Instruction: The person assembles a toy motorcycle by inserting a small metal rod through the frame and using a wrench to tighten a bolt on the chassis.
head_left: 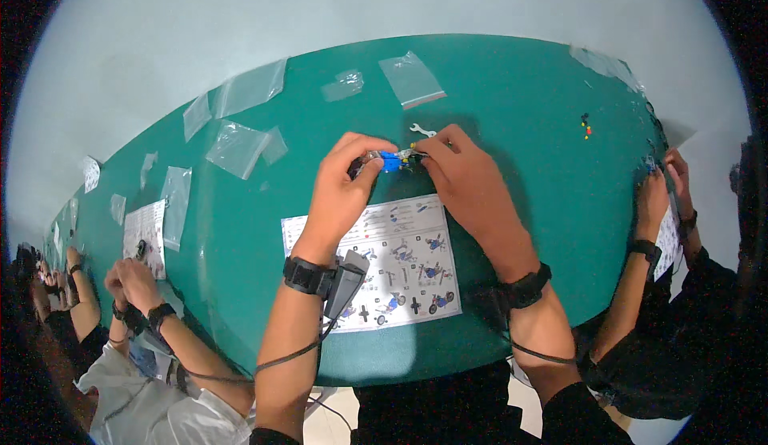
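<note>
Both my hands hold a small toy motorcycle [390,162] with a blue body, partly covered by my fingers, above the green table. My left hand [346,174] pinches its dark left end between thumb and fingers. At the other end, the fingers of my right hand [460,171] close on the part with small yellow and metallic pieces. Just beyond my right fingertips lies a small silver wrench [422,130]. A printed instruction sheet [400,273] with motorcycle drawings lies under and between my forearms.
Clear plastic bags [412,79] are scattered along the far and left table [528,85]. Tiny yellow, red and black pieces [587,127] lie at the right. Co-workers' hands [136,283] work at the left, another person's hands [656,201] at the right. Cables hang from my wristbands [526,286].
</note>
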